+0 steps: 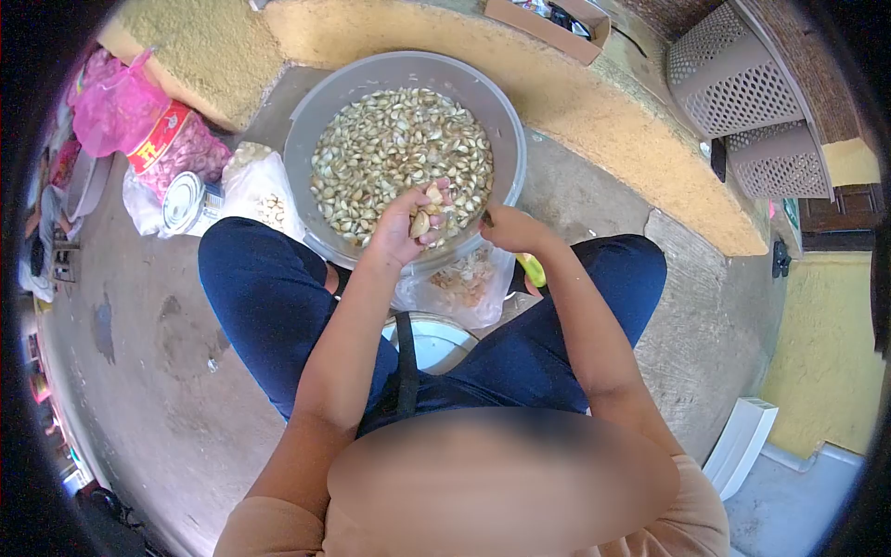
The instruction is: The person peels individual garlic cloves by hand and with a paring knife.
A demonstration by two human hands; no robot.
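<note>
Left hand: palm up over the basin, fingers half curled round a few garlic cloves [421, 224]; left hand [397, 234] sits above the near part of the heap.
Right hand: right hand [510, 228] is curled at the basin's near right rim; whether it grips anything cannot be told.
Basin: large, round and grey, the basin [303, 130] stands before the knees, with a broad heap of cloves [399, 130] inside.
Below the rim: clear plastic bag [478, 288] with papery skins, between the legs.
Left side: white bag [262, 190] bearing some cloves, near a tin can [183, 201] and pink mesh sack [190, 151].
</note>
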